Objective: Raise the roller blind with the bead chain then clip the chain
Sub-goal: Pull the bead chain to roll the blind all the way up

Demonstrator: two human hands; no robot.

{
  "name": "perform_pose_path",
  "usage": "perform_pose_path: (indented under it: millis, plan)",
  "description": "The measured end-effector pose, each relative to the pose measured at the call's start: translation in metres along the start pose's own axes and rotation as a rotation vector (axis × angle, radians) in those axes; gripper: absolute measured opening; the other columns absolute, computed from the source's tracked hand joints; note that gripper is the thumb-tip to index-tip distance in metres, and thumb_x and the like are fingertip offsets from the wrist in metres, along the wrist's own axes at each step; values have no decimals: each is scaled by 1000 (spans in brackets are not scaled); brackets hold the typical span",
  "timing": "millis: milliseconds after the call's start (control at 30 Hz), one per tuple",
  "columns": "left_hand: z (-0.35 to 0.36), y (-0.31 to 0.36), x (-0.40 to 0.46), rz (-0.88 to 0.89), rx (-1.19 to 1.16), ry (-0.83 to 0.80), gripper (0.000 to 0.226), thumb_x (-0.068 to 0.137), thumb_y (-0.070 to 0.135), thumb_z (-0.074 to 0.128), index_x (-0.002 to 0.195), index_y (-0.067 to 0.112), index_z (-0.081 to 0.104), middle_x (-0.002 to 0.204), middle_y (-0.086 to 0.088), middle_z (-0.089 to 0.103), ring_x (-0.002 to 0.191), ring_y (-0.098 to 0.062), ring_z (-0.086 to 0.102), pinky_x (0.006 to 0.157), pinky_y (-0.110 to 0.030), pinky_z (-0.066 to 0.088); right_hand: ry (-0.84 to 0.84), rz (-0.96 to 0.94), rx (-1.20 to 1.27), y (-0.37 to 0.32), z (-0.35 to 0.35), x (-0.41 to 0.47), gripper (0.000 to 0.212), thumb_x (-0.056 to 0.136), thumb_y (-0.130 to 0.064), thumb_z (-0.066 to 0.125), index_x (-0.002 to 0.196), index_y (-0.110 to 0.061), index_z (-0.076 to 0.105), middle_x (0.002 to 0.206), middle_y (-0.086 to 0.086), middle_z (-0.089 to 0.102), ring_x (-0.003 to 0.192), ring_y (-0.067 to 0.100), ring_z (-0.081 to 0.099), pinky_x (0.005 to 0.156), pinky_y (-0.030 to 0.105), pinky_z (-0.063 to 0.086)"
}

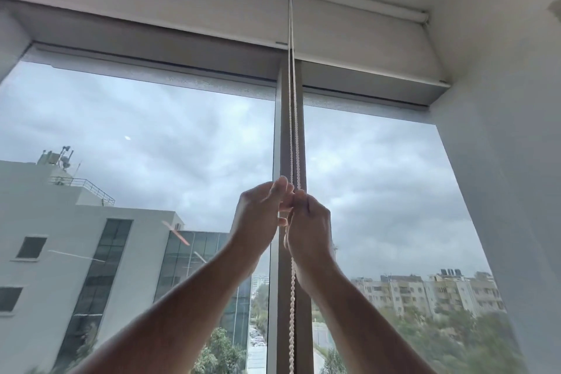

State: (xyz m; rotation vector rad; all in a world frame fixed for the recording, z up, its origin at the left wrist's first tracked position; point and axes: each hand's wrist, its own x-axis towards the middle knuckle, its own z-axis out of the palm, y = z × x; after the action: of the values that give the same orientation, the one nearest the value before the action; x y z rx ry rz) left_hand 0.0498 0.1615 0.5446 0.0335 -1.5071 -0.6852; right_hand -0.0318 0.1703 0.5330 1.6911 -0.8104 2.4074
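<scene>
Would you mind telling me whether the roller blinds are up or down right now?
Nearly fully raised: the left blind and right blind cover only the window's top, leaving the glass bare.

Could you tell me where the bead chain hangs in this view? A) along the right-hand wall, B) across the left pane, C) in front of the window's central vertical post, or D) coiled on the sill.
C: the bead chain runs straight down from the roller, in front of the central post, to where the left hand and right hand grip it.
</scene>
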Motion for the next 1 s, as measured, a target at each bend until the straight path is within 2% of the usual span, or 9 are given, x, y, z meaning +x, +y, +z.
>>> perform_pose_path:
  millis: [100,200,267,400,500,633,767,900,1000]
  plan:
    - [8,-10,-1,10,73,-30,20,95,23,60,84,14,74,84,-12,73,89,-31,71,81,-49,57,5,8,-73,10,-9,1,39,98,-21,39,71,-19,66,61,-5,59,57,16,55,50,26,42]
    - [10,-29,-6,5,125,29,12,92,18,63,89,20,74,84,3,73,72,-11,70,59,-32,59,-65,75,-59,21,-14,-4,36,95,-15,37,84,-12,71,65,4,58,54,17,51,47,25,39]
    - [9,-40,-13,-39,116,19,10,91,16,65,92,20,74,88,1,74,63,-7,70,49,-30,57,-87,111,-50,29,-18,-11,36,95,-9,37,87,-11,72,65,5,60,48,13,51,42,22,38]
    - [7,-67,-31,-105,153,-14,8,89,19,67,90,23,74,79,4,76,65,-22,71,54,-42,57,-85,167,-100,54,-28,-38,31,92,-4,37,86,-10,67,58,3,57,38,10,50,37,22,38]
    - [6,-91,-50,-145,184,-44,10,90,22,65,88,22,75,71,5,74,66,-15,71,55,-34,58,-135,202,-115,77,-39,-65,27,100,-8,40,101,-11,66,67,6,62,46,8,56,37,23,43]
    - [1,-123,-87,-216,172,-94,11,92,21,65,84,23,72,62,8,71,51,-2,62,42,-21,49,-203,251,-107,105,-58,-104,26,103,-8,41,96,-18,64,71,7,61,54,5,54,45,18,47]
    - [-2,-153,-124,-280,178,-151,6,91,21,65,90,20,71,71,9,70,62,-5,63,56,-20,48,-227,319,-112,127,-76,-144,26,103,-10,43,97,-25,64,91,15,72,73,18,65,60,29,57]
    - [-7,-184,-163,-346,152,-163,4,89,21,68,89,23,71,80,2,74,77,-16,72,71,-33,59,-227,376,-72,147,-92,-181,27,102,-7,46,98,-23,68,82,-3,74,68,5,69,55,17,53]
    - [-10,-208,-190,-376,142,-158,4,86,27,67,85,29,71,77,5,75,74,-12,72,66,-28,56,-222,413,-109,164,-102,-207,25,101,-6,47,100,-17,69,85,5,75,69,7,70,58,19,54]
